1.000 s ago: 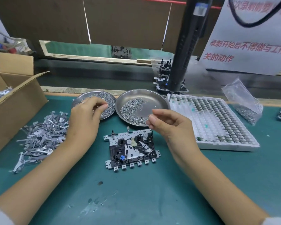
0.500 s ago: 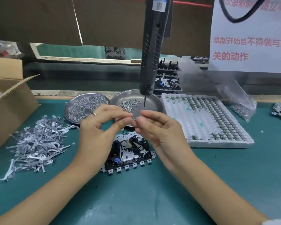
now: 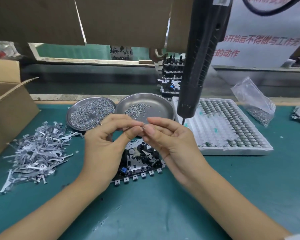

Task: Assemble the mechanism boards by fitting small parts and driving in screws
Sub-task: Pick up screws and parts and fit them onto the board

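A black and silver mechanism board (image 3: pixel 140 161) lies flat on the green mat, partly hidden under my hands. My left hand (image 3: pixel 104 146) and my right hand (image 3: pixel 170 141) meet fingertip to fingertip just above the board's far edge. Between them they pinch a tiny metal part (image 3: pixel 143 126), too small to identify. Two round steel dishes sit behind: the left dish (image 3: pixel 71 113) full of screws, the right dish (image 3: pixel 163 108) holding a few. A black electric screwdriver (image 3: pixel 197 66) hangs from above at the right, its bit over the white tray.
A pile of flat metal levers (image 3: pixel 36 153) lies at the left beside an open cardboard box (image 3: pixel 9 108). A white tray (image 3: pixel 232 151) of small round parts sits at the right, with a plastic bag of screws (image 3: pixel 255 104) behind it. Stacked boards (image 3: pixel 171 80) stand at the back.
My left hand left the screw dish and both hands came together above the board. They now hold a small part between the fingertips. The view shifted, so the hanging screwdriver appears further right.
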